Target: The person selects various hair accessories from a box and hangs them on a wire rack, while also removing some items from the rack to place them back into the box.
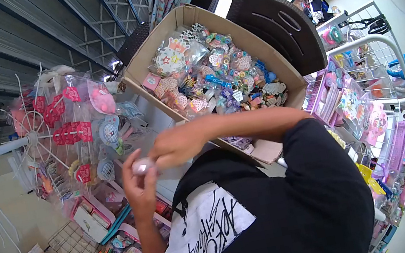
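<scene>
Between the thumb and fingers of my left hand (139, 183) is a small, round, shiny pale-pink object (142, 166). My right hand (179, 144) reaches across in front of my body, its fingers curled right beside that object. It is slightly blurred, and I cannot tell what is in its fingers. Both hands are at the near left side of a large cardboard box (264, 45). Inside the box lie many small bagged trinkets, among them a star-patterned packet (169, 61) and a blue packet (217, 80).
A round wire display rack (31, 139) with pink bagged goods stands at the left. Dark woven chairs (277, 26) are behind the box. A white metal rack (387, 39) and purple baskets (317, 87) line the right. Wire grid panels (80, 245) lie at lower left.
</scene>
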{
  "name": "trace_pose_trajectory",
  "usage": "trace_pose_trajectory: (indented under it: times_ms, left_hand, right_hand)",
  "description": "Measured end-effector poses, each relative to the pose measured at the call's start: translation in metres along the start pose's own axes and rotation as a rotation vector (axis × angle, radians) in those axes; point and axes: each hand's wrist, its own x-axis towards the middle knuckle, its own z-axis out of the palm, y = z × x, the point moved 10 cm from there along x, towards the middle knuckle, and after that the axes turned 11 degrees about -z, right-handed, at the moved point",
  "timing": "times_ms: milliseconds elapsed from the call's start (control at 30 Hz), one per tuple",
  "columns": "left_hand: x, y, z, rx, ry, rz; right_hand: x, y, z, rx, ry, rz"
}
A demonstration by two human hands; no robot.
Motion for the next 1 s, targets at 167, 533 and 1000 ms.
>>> trace_pose_trajectory:
  times_ms: [167, 533, 1000]
  left_hand:
    - [-0.041, -0.041, -0.090, -0.056, 0.142, -0.021]
    - [-0.168, -0.182, -0.229, -0.112, 0.543, -0.214]
    - [-0.398, -0.267, -0.290, -0.346, 0.935, -0.197]
  right_hand:
    - [0.044, 0.018, 0.090, 0.447, -0.078, 0.141]
    - [0.108, 0.081, 0.254, 0.410, -0.156, 0.113]
    - [0.238, 0.000, 0.444, 0.172, -0.811, -0.114]
